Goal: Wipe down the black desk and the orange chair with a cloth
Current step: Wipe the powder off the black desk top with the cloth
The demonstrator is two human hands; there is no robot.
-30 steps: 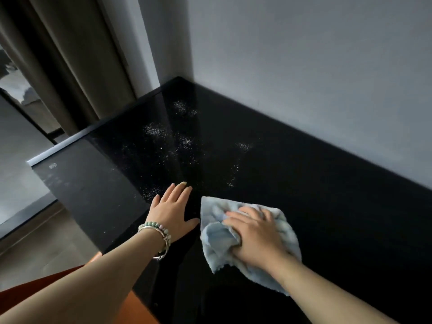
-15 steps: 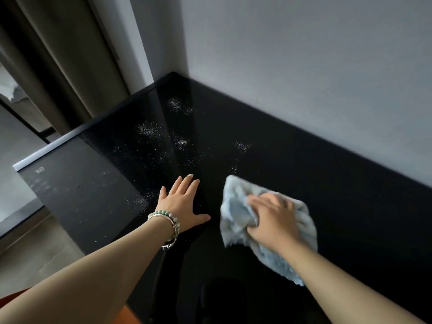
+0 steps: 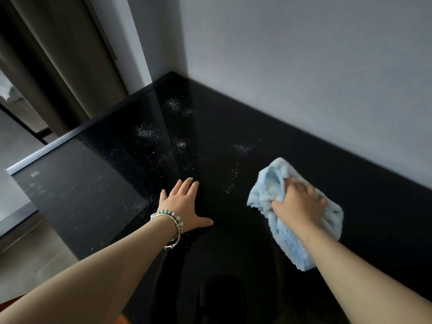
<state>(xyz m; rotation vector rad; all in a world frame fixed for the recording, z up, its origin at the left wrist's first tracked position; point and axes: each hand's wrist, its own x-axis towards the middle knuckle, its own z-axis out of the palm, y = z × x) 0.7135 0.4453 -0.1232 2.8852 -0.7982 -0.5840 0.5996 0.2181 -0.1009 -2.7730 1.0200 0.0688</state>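
Several patches of fine white specks (image 3: 146,132) lie on the glossy black desk top (image 3: 350,188), all beyond and to the left of the right hand (image 3: 300,204). That hand has its fingers curled into a bunched pale blue fluffy cloth (image 3: 266,185) and presses it onto the desk. A loose tail of the cloth trails back under the wrist.

The left hand (image 3: 184,205) lies palm down on the desk with straight fingers, thumb out, holding nothing. It is well to the left of the cloth, with scattered specks just beyond its fingertips and beside its little finger.

The likeliest slip is a leftward sweep that drives the specks against or under that flat palm, where they would stick and be spread again. A harder push could carry them past the left hand and over the desk's far-left edge to the floor instead of gathering them.

Because the cloth is bunched, little of it probably meets the surface, so a pass may leave thin lines of specks. The trailing tail could also drag grit back over wiped ground. The resting palm may leave prints on so shiny a top, and the beaded and metal bracelets (image 3: 168,218) at its wrist could scrape it.

Only a sliver of orange (image 3: 122,321) shows below the left forearm, perhaps the chair, which is not yet being wiped.
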